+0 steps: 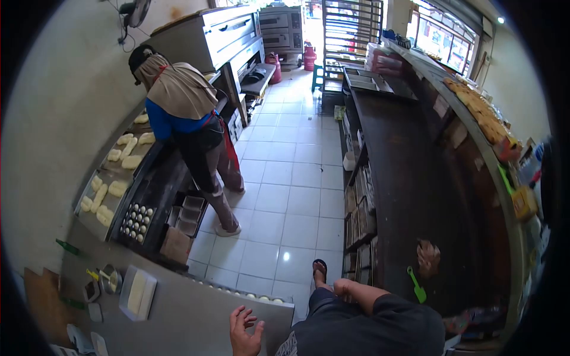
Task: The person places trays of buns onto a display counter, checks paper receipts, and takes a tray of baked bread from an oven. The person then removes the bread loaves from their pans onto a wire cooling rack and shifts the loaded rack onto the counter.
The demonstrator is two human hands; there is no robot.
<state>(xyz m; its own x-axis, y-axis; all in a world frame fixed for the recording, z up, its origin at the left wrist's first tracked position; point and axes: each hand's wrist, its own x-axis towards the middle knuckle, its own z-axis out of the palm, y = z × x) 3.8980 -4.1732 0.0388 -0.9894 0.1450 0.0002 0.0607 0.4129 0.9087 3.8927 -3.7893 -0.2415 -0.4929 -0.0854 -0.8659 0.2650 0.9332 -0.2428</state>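
The left hand (244,333) rested with its grip released, fingers spread, on the bare steel table (196,314). The right hand (343,289) lay against the person's side, grip impossible to tell. Nearest was a white tray (138,293) on the table, likely light, stiff, best taken by its rims.

There is one view only, from a camera on the person's head. It looks forward and steeply down with a wide fisheye lens, so the steel table (190,314) lies close below and the tiled floor (291,178) runs far ahead.
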